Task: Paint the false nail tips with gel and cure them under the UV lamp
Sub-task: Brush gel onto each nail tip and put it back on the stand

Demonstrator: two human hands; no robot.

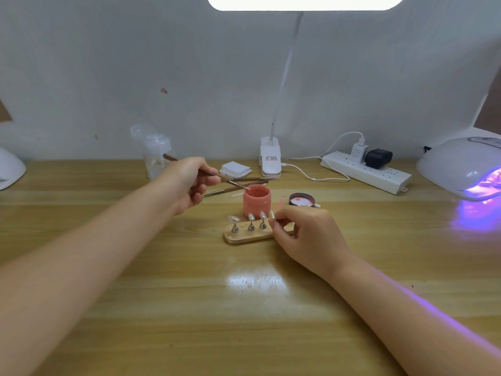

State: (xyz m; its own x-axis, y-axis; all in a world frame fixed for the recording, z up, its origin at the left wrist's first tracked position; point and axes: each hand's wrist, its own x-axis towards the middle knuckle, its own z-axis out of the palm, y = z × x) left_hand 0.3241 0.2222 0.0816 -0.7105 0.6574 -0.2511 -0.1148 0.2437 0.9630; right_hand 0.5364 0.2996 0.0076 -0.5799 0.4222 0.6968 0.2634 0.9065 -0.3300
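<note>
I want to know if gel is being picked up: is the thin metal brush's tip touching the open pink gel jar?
Touching. The head view shows the brush, held by the left hand, with its tip meeting the jar at its rim.

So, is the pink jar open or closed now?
Open. The pink jar has no lid on; the lid lies on the table to its right, and the brush tip reaches its mouth.
</note>
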